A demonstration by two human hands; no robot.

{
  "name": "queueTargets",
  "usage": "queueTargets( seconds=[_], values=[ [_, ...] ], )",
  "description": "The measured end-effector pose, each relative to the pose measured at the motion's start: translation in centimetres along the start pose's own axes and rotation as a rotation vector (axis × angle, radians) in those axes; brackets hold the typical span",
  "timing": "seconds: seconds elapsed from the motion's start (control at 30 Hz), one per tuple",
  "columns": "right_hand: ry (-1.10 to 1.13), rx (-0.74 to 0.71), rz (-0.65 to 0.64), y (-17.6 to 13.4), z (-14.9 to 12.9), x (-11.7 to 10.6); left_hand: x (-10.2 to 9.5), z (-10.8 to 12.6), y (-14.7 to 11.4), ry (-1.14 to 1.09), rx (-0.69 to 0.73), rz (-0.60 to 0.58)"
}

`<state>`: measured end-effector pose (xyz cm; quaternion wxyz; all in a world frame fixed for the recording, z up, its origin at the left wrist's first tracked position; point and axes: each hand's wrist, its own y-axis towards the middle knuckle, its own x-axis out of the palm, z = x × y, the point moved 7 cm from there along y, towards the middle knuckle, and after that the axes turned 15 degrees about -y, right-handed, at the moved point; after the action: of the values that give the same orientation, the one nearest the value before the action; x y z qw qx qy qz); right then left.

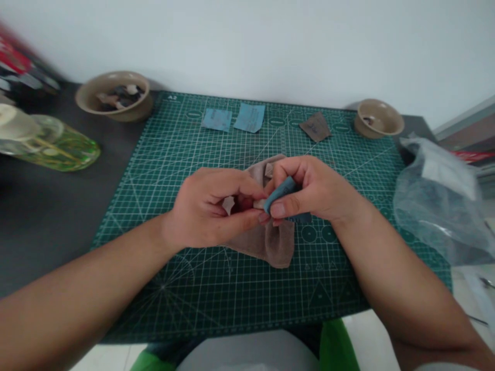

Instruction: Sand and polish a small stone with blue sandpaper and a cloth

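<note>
My left hand (216,208) pinches a small pale piece (259,204) between thumb and fingers, most of it covered. Wrapped against its end is a folded strip of blue sandpaper (284,190), which my right hand (309,188) grips between thumb and fingers. Both hands meet above a brownish cloth (255,245) spread on the green cutting mat (174,170). Another small pale chunk (268,170) lies on the cloth, just beyond my fingertips.
Two blue sandpaper pieces (249,117) and a brown one (316,127) lie along the mat's back. A bowl of mixed pieces (88,105) stands left, a smaller bowl (382,123) right. At far left is a bottle of greenish liquid (73,152); a clear plastic bag (429,206) sits right.
</note>
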<state>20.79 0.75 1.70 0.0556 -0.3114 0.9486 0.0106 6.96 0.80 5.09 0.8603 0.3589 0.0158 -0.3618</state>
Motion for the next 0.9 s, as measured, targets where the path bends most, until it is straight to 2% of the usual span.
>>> queueTargets(
  seconds=[0.17,0.27,0.33,0.5,0.6,0.7,0.9],
  values=[
    [-0.499,0.047,0.139,0.4,-0.6,-0.6,1.5,-0.3,0.0,0.265,0.038,-0.202],
    [-0.681,0.048,0.182,0.5,-0.9,-0.5,2.0,-1.0,0.0,0.326,0.008,-0.246],
    [-0.576,0.046,0.170,0.4,-0.6,-0.5,1.8,-0.9,0.2,0.303,0.012,-0.213],
    [0.043,0.050,0.065,0.2,0.7,-0.1,0.6,0.7,0.6,0.184,0.056,-0.055],
    [0.261,0.048,-0.027,0.2,0.9,0.4,0.1,1.1,0.5,0.140,0.032,0.000],
    [0.341,0.068,-0.048,0.1,0.8,0.5,0.0,1.2,0.2,0.111,0.045,0.022],
    [0.328,0.076,0.000,-0.2,0.5,-0.2,-0.1,1.5,-0.1,0.192,0.046,0.047]
  ],
)
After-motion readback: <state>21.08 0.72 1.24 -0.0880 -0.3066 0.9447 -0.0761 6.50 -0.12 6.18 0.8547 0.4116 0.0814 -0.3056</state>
